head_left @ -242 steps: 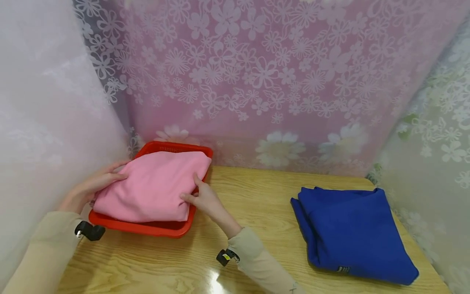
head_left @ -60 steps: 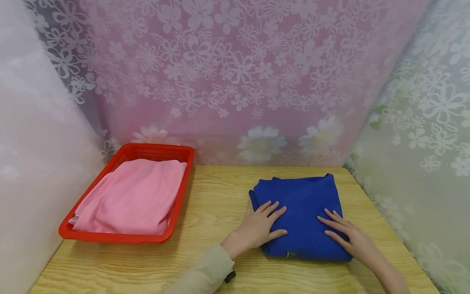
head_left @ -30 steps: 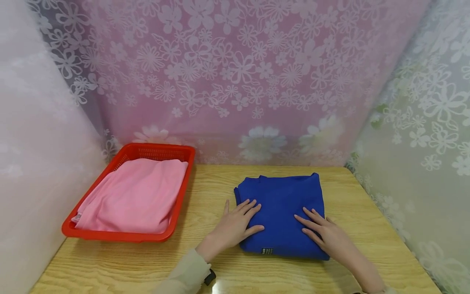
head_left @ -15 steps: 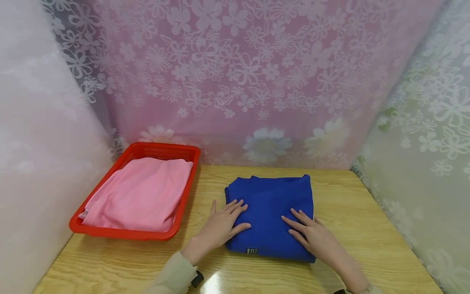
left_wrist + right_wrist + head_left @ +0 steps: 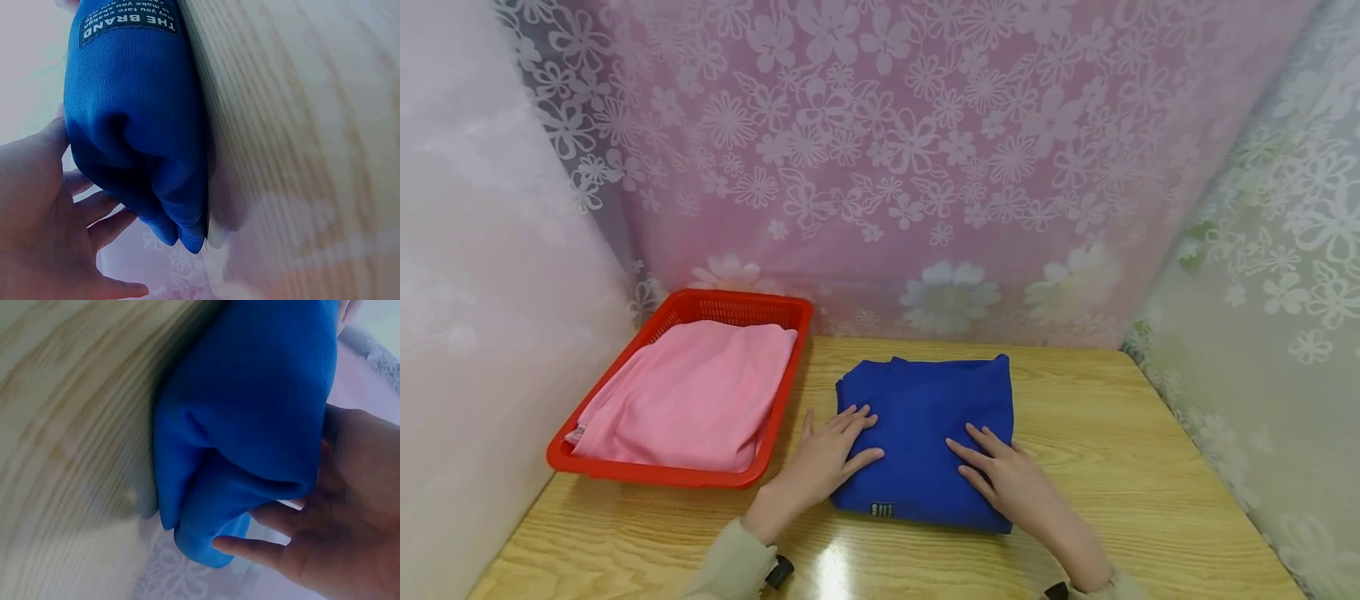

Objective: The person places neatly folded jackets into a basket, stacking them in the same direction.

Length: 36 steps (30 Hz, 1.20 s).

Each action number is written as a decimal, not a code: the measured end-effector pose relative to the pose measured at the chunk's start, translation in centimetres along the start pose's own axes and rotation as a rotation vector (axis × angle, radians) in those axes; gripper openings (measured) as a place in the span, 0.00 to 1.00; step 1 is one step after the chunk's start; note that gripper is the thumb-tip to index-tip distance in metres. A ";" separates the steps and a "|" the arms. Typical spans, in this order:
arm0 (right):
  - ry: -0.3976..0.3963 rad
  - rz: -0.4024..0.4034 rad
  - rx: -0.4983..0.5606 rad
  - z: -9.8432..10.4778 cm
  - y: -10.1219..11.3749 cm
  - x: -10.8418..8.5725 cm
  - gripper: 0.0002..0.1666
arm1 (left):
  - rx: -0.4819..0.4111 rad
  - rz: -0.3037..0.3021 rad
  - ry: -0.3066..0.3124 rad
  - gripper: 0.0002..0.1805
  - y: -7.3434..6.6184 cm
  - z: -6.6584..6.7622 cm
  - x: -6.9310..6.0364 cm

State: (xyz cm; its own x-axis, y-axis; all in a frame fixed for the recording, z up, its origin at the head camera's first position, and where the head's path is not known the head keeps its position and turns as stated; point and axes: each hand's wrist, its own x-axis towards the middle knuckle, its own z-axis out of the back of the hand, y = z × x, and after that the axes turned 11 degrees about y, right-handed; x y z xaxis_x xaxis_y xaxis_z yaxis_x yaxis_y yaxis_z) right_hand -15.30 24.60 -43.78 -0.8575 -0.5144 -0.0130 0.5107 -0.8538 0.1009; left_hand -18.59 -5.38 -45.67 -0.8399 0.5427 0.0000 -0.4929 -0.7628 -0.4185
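Note:
A folded blue garment (image 5: 917,442) with a small dark label on its front edge lies on the wooden table. My left hand (image 5: 823,457) rests on its left side, fingers spread over the top. On the opposite side, my right hand (image 5: 1011,483) lies with fingers extended across the cloth. In the left wrist view the garment's folded layers (image 5: 137,112) show beside the left hand (image 5: 56,219), along with printed lettering on the label. The right wrist view has the right hand (image 5: 344,512) against the bunched end of the blue cloth (image 5: 244,412).
To the left stands a red plastic basket (image 5: 561,454) holding a folded pink garment (image 5: 692,400). The wooden table (image 5: 1090,417) extends to the right. Floral curtains hang behind (image 5: 880,167) and at both sides.
Earlier, both hands were on the pink garment at the basket, and it now lies inside. Since then both hands have moved onto the blue garment, which has slid left along the table with them.

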 end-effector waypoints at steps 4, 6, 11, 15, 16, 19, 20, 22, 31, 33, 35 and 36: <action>-0.033 0.011 -0.014 -0.3 0.9 0.6 0.25 | -0.018 0.019 -0.016 0.33 0.5 0.2 -0.4; -0.034 0.011 -0.010 -0.4 1.2 0.8 0.24 | -0.025 0.025 -0.024 0.33 0.7 0.1 -0.6; -0.027 0.003 0.036 -0.4 1.4 1.0 0.24 | -0.046 0.025 -0.036 0.33 1.0 0.0 -0.8; -0.030 0.001 0.095 -0.4 0.9 0.8 0.26 | -0.059 0.037 -0.025 0.35 1.0 0.0 -0.8; -0.030 -0.004 0.107 -0.4 0.7 0.7 0.26 | -0.063 0.046 -0.022 0.35 1.0 0.0 -0.8; -0.029 -0.037 0.131 -0.2 0.1 0.3 0.27 | -0.090 0.082 -0.023 0.37 1.1 -0.2 -1.0; -0.031 -0.056 0.134 -0.1 -0.2 0.1 0.28 | -0.108 0.094 -0.032 0.38 1.2 -0.3 -1.1; -0.041 -0.113 0.147 0.0 -0.7 -0.1 0.29 | -0.157 0.119 -0.054 0.39 1.4 -0.4 -1.3; 0.061 -0.331 0.419 -0.1 -2.8 -0.6 0.36 | -0.513 0.188 -0.100 0.38 2.2 -0.4 -1.6; 0.099 -0.337 0.507 -0.2 -3.1 -0.5 0.39 | -0.588 0.192 -0.111 0.35 2.3 -0.3 -1.4; 0.119 -0.333 0.611 -0.5 -3.3 -0.4 0.41 | -0.686 0.199 -0.124 0.33 2.4 -0.2 -1.3; 0.124 -0.323 0.672 -0.6 -3.4 -0.3 0.42 | -0.734 0.203 -0.129 0.32 2.5 -0.1 -1.2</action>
State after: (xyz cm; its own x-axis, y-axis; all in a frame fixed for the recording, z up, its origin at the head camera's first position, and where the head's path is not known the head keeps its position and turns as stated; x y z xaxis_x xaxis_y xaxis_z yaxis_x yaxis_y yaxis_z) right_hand -16.77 27.61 -44.67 -0.9244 -0.2859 -0.2524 0.0529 -0.7515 0.6576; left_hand -18.75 -7.88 -46.84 -0.9398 0.3373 -0.0545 -0.0869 -0.3902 -0.9166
